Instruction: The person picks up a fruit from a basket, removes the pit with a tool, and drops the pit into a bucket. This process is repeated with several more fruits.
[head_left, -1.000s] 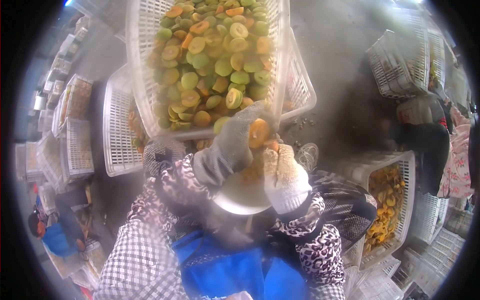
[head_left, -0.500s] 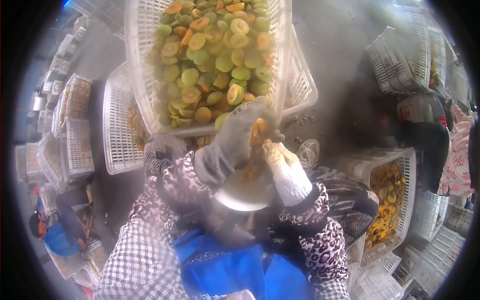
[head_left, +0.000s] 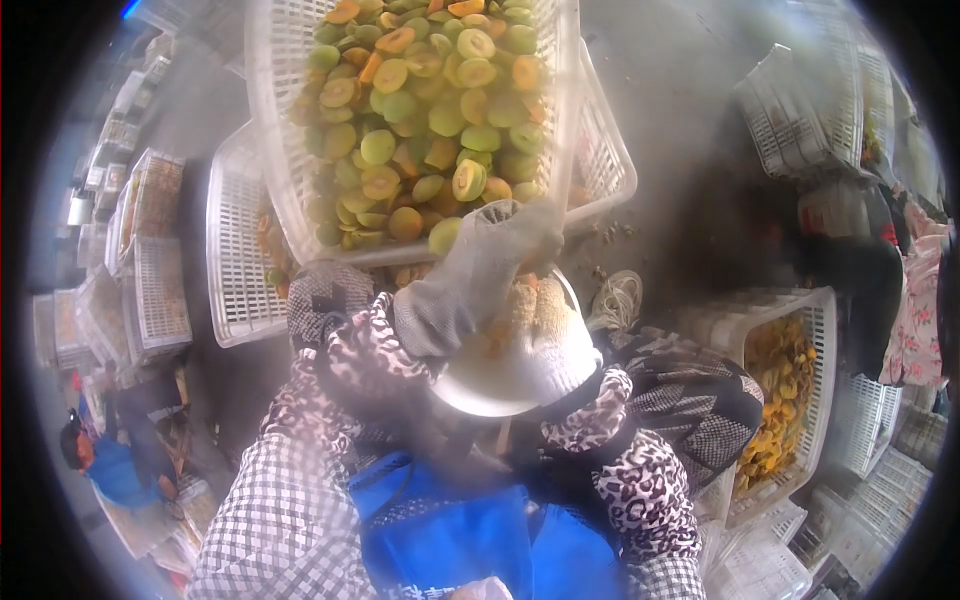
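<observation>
The gloved left hand (head_left: 487,265) is curled by the near right corner of the crate (head_left: 277,150) of cut fruit (head_left: 425,110); the right hand (head_left: 548,325), fingers bent, is over the white bowl (head_left: 487,392). Whether either grips anything is hidden.

Hazy, washed-out light; strong fisheye bending with dark, blurred edges.

My L hand (head_left: 475,275) is blurred; what it or my R hand (head_left: 550,335) grips, I cannot tell. Far crate (head_left: 268,150) is cut off at top.
</observation>
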